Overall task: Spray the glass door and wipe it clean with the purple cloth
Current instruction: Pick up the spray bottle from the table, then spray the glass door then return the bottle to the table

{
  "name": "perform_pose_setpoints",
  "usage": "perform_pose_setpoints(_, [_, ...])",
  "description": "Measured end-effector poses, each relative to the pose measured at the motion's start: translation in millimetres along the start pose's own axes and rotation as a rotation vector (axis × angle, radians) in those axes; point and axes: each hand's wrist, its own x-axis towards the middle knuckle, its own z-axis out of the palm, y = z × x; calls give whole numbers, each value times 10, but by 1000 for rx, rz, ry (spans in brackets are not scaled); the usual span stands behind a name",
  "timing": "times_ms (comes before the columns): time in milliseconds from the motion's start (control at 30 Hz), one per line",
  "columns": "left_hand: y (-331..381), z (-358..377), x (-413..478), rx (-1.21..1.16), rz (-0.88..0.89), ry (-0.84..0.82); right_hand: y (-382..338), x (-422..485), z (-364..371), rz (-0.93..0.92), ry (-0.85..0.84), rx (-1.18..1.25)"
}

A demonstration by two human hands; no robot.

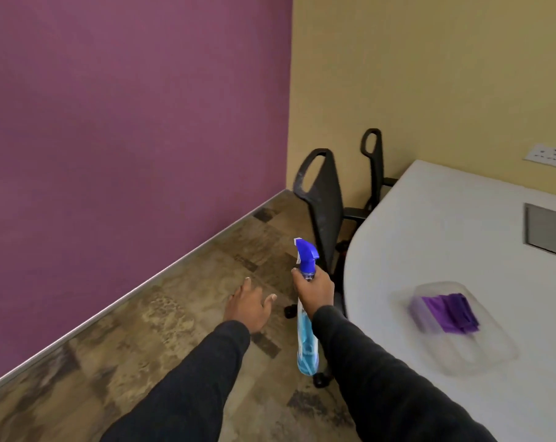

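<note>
Spray bottle (306,339) hangs upright, neck clamped in the right hand (315,290). Left hand (249,306) is empty, fingers spread. Purple cloth (450,312) sits in a clear tub (481,355) on the table (461,234), right of both hands, nearer the right. Glass door: out of view.

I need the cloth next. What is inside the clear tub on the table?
The clear tub holds the folded purple cloth at its far end. Blur hides finer detail, and anything beneath the cloth is covered.

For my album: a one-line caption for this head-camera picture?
Right hand grips the spray bottle, left hand open; the purple cloth lies in a clear tray.
</note>
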Motion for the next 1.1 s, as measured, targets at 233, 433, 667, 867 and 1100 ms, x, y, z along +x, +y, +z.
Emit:
perform_pose_setpoints(233, [-1610, -434, -206, 25, -164, 98, -435, -466, 1527, -14, -177, -3])
perform_pose_setpoints(433, [-2862, -769, -698, -14, -380, 166, -898, -984, 2809, -81, -401, -62])
perform_pose_setpoints(667, [-4179, -1092, -1411, -80, -679, 274, -1357, -1797, 4237, -191, -717, -40])
perform_pose_setpoints(867, [-5126, -1276, -1833, -115, -904, 353, -1677, -2419, 5359, -306, -964, -68])
perform_pose_setpoints(1100, [-6126, -1573, -2175, -98, -1146, 403, -2021, -3006, 6563, -417, -1210, -94])
